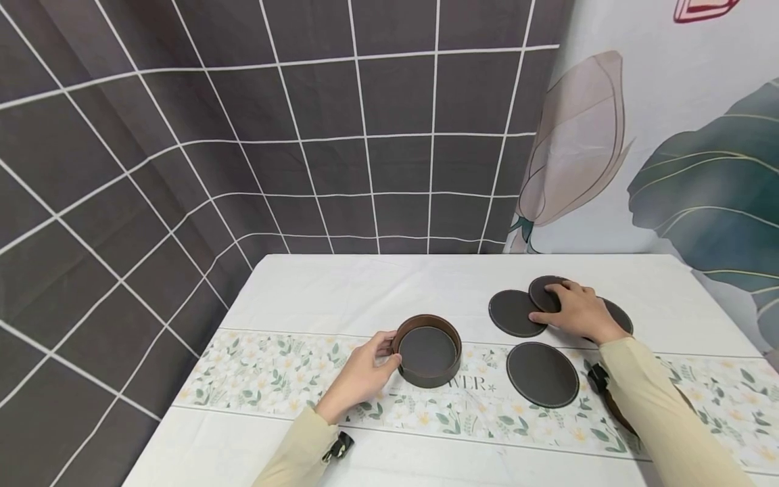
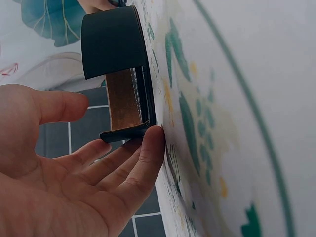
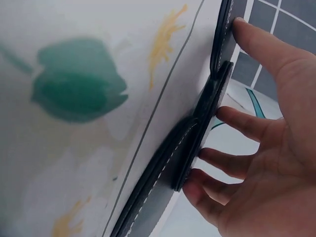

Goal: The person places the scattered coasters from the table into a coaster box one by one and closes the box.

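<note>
Brown holder (image 1: 428, 321) rim touches L hand (image 1: 364, 373), gap rightwd.

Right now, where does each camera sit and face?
Head: worn there, looking forward and down at the table; left fingers, right fingers, sleeves show.
Left wrist: worn there, facing the round holder; left fingers, palm show.
Right wrist: worn there, facing dark coasters; right fingers, palm show.
Head and left wrist share the round holder.
</note>
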`<state>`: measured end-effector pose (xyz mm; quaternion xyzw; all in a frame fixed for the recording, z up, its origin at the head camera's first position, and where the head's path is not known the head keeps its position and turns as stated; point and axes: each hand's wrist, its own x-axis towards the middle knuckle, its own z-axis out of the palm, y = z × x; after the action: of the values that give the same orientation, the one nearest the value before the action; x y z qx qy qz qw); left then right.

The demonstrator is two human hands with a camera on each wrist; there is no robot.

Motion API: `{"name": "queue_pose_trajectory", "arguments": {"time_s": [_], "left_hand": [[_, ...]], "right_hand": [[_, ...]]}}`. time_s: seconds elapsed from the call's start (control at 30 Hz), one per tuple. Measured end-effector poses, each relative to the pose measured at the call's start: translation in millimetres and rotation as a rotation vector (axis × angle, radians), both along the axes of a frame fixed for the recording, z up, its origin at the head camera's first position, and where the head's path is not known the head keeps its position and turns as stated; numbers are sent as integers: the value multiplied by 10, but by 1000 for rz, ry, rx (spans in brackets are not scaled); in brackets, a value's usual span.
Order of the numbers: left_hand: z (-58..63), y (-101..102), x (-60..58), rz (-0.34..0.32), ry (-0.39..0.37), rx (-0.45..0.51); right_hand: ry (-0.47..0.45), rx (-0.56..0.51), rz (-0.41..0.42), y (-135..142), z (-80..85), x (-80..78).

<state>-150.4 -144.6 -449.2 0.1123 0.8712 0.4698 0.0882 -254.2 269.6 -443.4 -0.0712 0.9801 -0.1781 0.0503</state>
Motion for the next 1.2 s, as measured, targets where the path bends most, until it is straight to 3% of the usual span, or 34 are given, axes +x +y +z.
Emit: {"name": "queue_pose_trajectory", "arguments": {"time_s": [1.2], "left_hand": [[-10,-1,8,-4,3,-17]], "right_hand": [[-2,-9,-60,46,-32,-2]]}}
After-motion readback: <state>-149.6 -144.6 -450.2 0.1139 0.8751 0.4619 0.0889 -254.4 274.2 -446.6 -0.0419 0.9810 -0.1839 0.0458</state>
